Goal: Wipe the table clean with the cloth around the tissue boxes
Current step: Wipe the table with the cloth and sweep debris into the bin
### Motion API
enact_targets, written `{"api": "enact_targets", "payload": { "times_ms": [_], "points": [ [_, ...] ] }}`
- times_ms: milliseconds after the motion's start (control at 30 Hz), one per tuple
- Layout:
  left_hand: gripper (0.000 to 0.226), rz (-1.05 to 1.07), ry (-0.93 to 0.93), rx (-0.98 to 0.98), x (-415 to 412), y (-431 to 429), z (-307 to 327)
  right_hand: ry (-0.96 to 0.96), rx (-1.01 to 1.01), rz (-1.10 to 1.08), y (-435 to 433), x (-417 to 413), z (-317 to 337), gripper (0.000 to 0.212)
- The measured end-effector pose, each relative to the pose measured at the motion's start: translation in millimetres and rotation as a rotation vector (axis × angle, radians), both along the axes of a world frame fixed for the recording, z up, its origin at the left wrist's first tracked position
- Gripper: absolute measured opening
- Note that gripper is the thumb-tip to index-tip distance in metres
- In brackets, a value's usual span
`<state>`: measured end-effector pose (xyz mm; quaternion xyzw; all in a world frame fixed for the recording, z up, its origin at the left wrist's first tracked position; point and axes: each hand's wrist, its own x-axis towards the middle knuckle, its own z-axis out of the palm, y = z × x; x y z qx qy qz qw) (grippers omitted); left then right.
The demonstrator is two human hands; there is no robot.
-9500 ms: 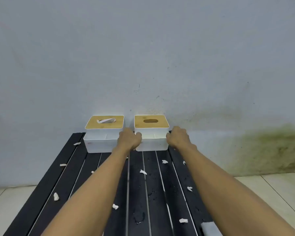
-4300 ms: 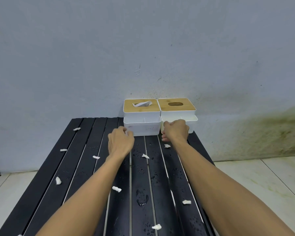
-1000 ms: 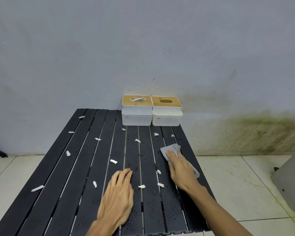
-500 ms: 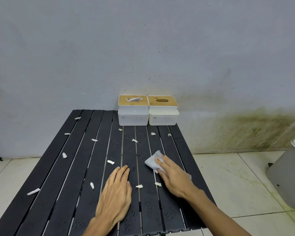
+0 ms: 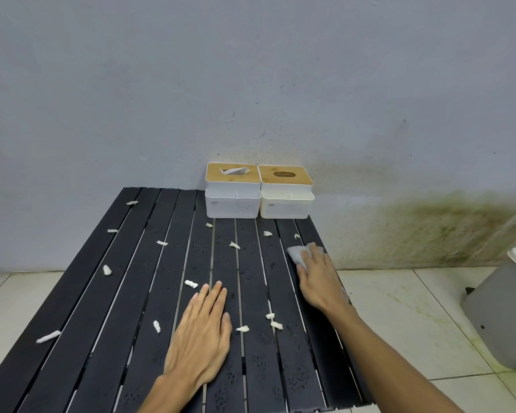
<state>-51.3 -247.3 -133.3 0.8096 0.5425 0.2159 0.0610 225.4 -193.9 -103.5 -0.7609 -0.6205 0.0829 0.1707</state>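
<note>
Two white tissue boxes with wooden lids stand side by side at the far edge of the black slatted table [image 5: 137, 293]. The left box [image 5: 233, 192] has a tissue sticking out; the right box [image 5: 286, 193] shows an empty slot. My right hand [image 5: 319, 281] presses a grey cloth [image 5: 297, 253] flat on the table's right edge, in front of the right box. My left hand [image 5: 204, 329] lies flat on the slats, fingers straight. Several white paper scraps [image 5: 191, 283] and water drops are scattered over the table.
A stained wall stands right behind the table. A grey bin [image 5: 501, 311] sits on the tiled floor at the right. The table's right edge drops off just beside my right hand.
My right hand has slid the cloth from the table's middle to the right edge and farther towards the boxes. My left hand has stayed flat in place.
</note>
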Motion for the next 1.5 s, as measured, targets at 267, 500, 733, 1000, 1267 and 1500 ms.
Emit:
{"api": "enact_targets", "payload": {
  "times_ms": [267,500,733,1000,1267,1500],
  "points": [
    [0.056,0.015,0.024,0.018,2,4,1,0.374,0.125,0.467,-66,-28,15,0.040],
    [0.055,0.028,0.034,0.004,1,5,2,0.481,0.328,-0.304,35,28,20,0.047],
    [0.061,0.020,-0.005,-0.006,5,10,0,-0.103,0.053,-0.129,101,3,-15,0.042],
    [0.055,0.032,0.022,-0.004,5,8,3,0.280,0.080,0.524,27,-30,14,0.042],
    [0.055,0.043,0.039,-0.009,5,6,4,0.540,0.427,-0.247,52,-3,50,0.023],
    [0.054,0.045,0.014,0.026,6,8,2,0.003,0.068,0.001,112,-31,-6,0.039]
  ]
}}
